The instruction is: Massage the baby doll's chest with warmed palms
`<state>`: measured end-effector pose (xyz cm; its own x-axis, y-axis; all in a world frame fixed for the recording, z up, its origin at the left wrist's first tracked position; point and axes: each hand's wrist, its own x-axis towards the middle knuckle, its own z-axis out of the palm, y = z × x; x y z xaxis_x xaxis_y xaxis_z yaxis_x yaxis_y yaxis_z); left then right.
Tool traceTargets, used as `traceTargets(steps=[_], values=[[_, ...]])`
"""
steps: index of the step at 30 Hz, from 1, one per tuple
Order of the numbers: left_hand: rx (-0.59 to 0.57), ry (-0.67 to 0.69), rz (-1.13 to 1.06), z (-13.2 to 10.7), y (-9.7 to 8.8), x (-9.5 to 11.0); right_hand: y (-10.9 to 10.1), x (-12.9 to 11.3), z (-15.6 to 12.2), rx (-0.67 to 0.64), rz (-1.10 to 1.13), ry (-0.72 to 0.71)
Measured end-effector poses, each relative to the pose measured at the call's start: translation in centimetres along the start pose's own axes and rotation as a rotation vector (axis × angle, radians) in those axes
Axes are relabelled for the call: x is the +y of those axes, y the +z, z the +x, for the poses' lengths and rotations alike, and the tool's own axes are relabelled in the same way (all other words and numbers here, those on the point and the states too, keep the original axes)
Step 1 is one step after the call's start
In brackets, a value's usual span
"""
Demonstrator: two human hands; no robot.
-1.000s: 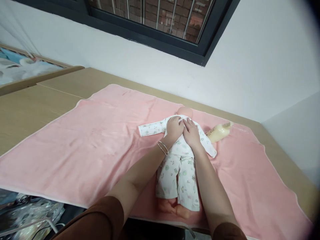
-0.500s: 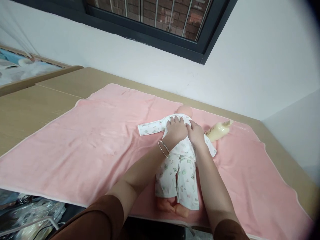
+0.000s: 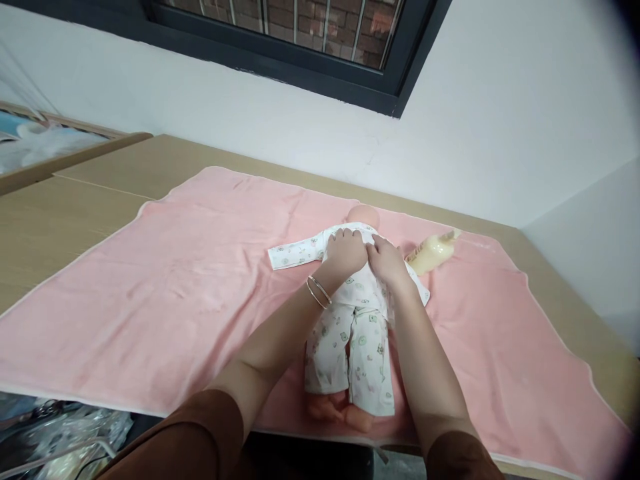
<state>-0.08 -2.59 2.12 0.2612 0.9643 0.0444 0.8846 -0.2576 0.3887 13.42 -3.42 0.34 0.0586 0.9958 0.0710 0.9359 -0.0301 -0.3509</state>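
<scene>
A baby doll (image 3: 363,215) lies along the pink blanket, head toward the wall, bare feet toward me. It wears a white printed shirt (image 3: 356,291) and matching trousers (image 3: 373,357). My left hand (image 3: 346,252) is on the upper shirt, its fingers bent into the cloth and the fingertips hidden. Close beside it, my right hand (image 3: 387,260) has its fingers drawn together on the shirt, the thumb near the left hand. One sleeve (image 3: 295,253) stretches out to the left. A pale yellow bottle-shaped thing (image 3: 433,253) lies beyond the right sleeve.
The pink blanket (image 3: 200,280) covers much of the wooden tabletop (image 3: 95,200) and hangs at the front edge. A white wall with a dark window frame (image 3: 300,60) rises behind. Plastic bags and cables (image 3: 75,433) are below the edge at lower left.
The fingers of my left hand have gone from lying spread on the shirt to being bent into it. Both hands stay on the doll's upper body. The view has shifted slightly.
</scene>
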Motion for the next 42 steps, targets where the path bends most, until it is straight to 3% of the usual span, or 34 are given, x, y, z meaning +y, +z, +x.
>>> traceTargets(steps=[6, 12, 15, 21, 23, 28, 32, 36, 39, 42], values=[[-0.160, -0.020, 0.006, -1.3, -2.7, 0.7, -1.5, -2.3, -1.8, -0.039, -0.110, -0.012], [-0.033, 0.027, -0.046, 1.2, 0.1, -1.7, 0.4, 0.2, 0.3, 0.023, 0.055, 0.064], [-0.024, 0.090, -0.079, 1.7, 0.5, -2.3, 0.6, 0.2, 0.4, 0.034, 0.051, 0.064], [-0.120, 0.084, 0.033, -1.3, -2.2, 0.3, -1.7, -2.2, -1.6, -0.061, -0.152, -0.011], [-0.134, 0.091, 0.040, -1.8, -2.3, 1.0, -2.2, -2.2, -1.9, -0.088, -0.148, -0.016], [0.047, -0.009, -0.012, 0.4, 0.4, -0.7, -1.0, -0.3, -0.5, -0.030, -0.013, 0.035], [0.067, -0.038, -0.052, 2.0, 1.9, -2.0, 0.4, 0.6, 0.5, -0.023, 0.017, 0.081], [0.026, -0.014, 0.044, 0.6, 0.6, -0.5, 0.0, -0.7, -0.3, -0.003, -0.093, 0.035], [-0.053, 0.077, 0.111, -0.9, -1.0, 1.0, -0.9, -2.1, -1.6, -0.032, -0.199, -0.019], [-0.093, 0.107, 0.091, -1.3, -1.8, 1.3, -1.4, -2.8, -2.3, -0.038, -0.246, -0.033]])
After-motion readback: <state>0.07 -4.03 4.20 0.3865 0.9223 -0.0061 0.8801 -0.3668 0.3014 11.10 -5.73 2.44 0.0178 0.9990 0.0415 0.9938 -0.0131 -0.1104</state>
